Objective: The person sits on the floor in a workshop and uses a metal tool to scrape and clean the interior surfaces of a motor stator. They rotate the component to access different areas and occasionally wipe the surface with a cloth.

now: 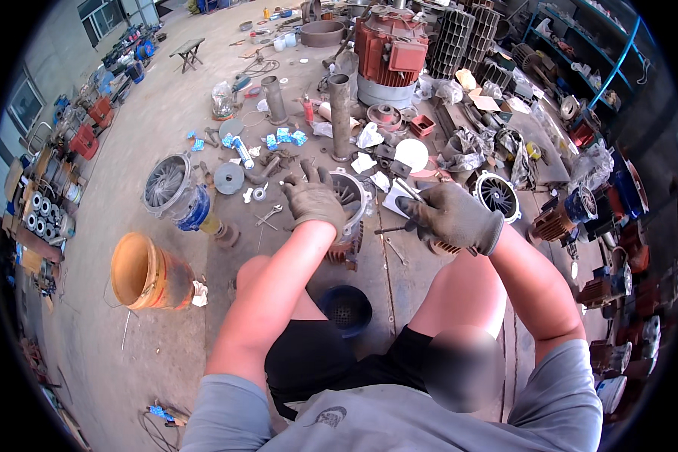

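Observation:
My left hand (314, 199), in a dirty grey glove, has its fingers spread at the near left rim of an upright pump motor (356, 197) with a silver ring-shaped top. Whether the palm presses on the rim is hidden. My right hand (459, 215), also gloved, is closed to the right of that motor. From its grip stick out a pale metal rod (407, 187) and a thin dark rod (391, 229); I cannot tell whether they are one tool. Below the right hand, a second finned motor (447, 246) is partly covered. Between my legs sits a dark blue perforated bowl-like part (346, 309).
A yellow bucket (148, 273) and a blue pump motor with an impeller (175, 190) stand at left. Wrenches (268, 216) lie nearby. Ahead are metal tubes (340, 117), a large red motor (390, 53) and scattered parts. More motors (561, 214) line the right, near blue shelving (615, 64).

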`<state>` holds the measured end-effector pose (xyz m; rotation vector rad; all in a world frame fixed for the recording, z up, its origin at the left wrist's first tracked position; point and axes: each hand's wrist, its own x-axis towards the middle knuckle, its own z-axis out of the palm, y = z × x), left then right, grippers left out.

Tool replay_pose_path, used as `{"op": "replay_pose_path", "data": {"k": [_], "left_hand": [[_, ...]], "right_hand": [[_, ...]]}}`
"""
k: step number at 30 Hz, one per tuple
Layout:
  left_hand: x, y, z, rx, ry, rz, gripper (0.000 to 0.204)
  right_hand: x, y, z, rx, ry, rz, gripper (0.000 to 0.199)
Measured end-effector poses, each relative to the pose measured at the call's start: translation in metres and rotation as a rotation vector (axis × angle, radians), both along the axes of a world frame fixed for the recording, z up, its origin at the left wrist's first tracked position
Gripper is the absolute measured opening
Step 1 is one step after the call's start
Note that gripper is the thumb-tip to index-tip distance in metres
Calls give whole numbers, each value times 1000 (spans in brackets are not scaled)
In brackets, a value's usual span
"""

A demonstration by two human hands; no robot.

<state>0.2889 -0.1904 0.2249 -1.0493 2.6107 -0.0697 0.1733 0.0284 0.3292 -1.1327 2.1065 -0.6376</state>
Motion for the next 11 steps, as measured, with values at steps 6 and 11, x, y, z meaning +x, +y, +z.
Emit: {"op": "replay_pose_path", "data": {"k": [6,11], "left_hand": [[10,-20,-52,88,293,-174,100],[-2,-6,-28,120,95,-139,100]], "right_hand": [[9,-30,-9,-57,114,167,68],[-6,-51,-37,-40,237,254,59]]}}
